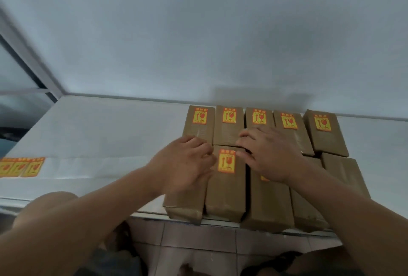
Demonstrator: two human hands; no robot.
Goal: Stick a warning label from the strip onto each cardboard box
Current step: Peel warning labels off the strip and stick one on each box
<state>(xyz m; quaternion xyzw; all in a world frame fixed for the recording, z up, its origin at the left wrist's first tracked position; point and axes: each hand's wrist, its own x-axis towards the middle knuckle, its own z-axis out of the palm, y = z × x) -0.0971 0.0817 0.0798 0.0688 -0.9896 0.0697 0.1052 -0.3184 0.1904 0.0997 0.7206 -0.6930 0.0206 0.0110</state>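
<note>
Several brown cardboard boxes stand in two rows on the white table [99, 134]. Every back-row box [229, 125] carries a yellow-and-red warning label [229, 115] near its far end. In the front row, the second box from the left [225, 189] bears a label [226, 161]. My left hand [185, 163] lies flat on the leftmost front box [183, 205], fingers beside that label. My right hand [267, 154] rests spread over the third front box [269, 205], covering most of another label [264, 178]. The label strip [21, 167] lies at the table's far left.
Two further front-row boxes [344, 174] at the right show no label on their visible parts. A white wall rises behind the table. The table's front edge runs just under the front boxes, with tiled floor and my knees below. A window frame is at far left.
</note>
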